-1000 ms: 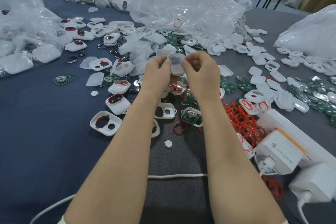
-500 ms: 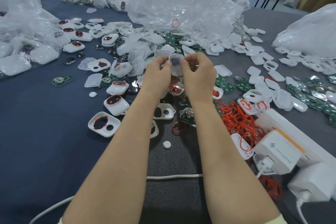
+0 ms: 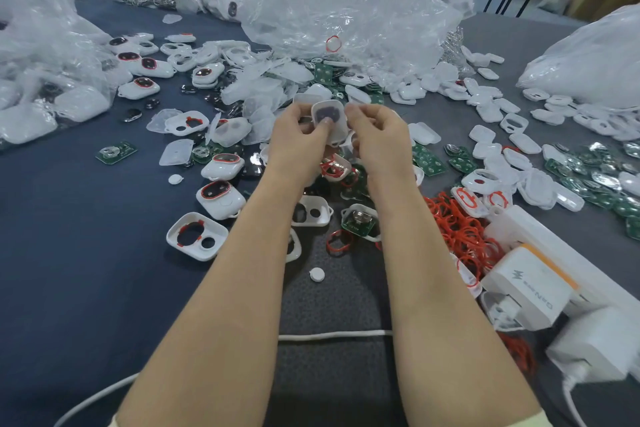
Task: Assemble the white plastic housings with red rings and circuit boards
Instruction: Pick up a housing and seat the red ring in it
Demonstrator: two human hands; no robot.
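Note:
My left hand and my right hand hold one translucent white housing piece between them, raised above the table centre. A dark shape shows through it. Fingers of both hands pinch its edges, and my left thumb lies on its face. Under my hands lies a housing with a red ring. A pile of loose red rings lies to the right. A housing holding a green circuit board sits near my right wrist, and an open housing with two holes lies left of my left forearm.
Crumpled clear plastic bags fill the back of the table. Green circuit boards and white covers spread to the right. White power adapters on a strip sit at the right edge. A white cable crosses under my forearms.
Both hands have stayed on the translucent piece at the table centre. My left thumb now lies across its face.

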